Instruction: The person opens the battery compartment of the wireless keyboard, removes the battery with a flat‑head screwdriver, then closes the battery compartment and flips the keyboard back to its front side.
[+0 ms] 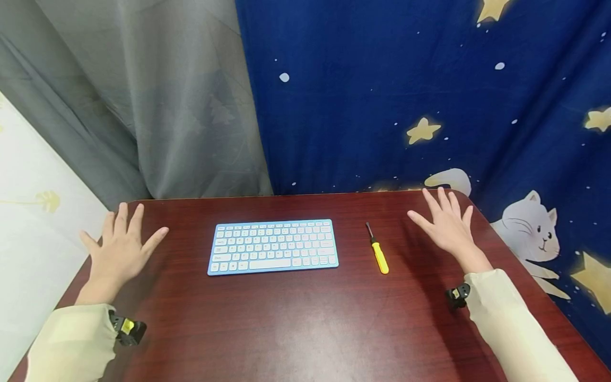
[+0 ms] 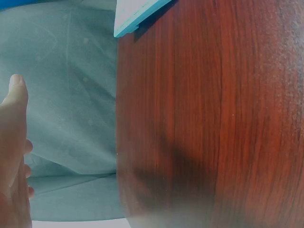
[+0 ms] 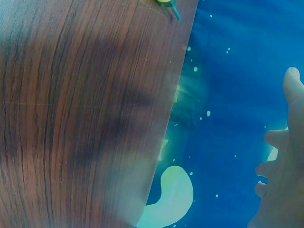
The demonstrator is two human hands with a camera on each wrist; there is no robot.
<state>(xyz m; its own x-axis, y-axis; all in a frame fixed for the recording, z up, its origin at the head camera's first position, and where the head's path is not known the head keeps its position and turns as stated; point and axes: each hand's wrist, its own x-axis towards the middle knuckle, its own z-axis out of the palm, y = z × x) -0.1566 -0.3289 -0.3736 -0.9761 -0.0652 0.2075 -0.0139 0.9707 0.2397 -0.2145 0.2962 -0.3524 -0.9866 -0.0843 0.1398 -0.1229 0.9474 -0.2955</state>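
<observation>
My left hand (image 1: 116, 254) is held over the left side of the table with its fingers spread, touching nothing. On the right, my right hand (image 1: 447, 225) hovers above the tabletop, also with spread fingers and nothing in it. Between them lies a blue keyboard (image 1: 273, 247) with white keys, nearer the left hand. A screwdriver (image 1: 379, 257) with a yellow handle and dark shaft rests between the keyboard and the right hand, its tip toward the far edge. The left wrist view catches one corner of the keyboard (image 2: 137, 14); in the right wrist view the screwdriver's tip (image 3: 176, 13) peeks in at the top.
The dark red-brown wooden table (image 1: 286, 323) ends at a far edge against a grey curtain (image 1: 191, 106) and a blue curtain (image 1: 353, 106) with stars and a cat. At the left is a white surface (image 1: 38, 254). Each wrist bears a small black camera.
</observation>
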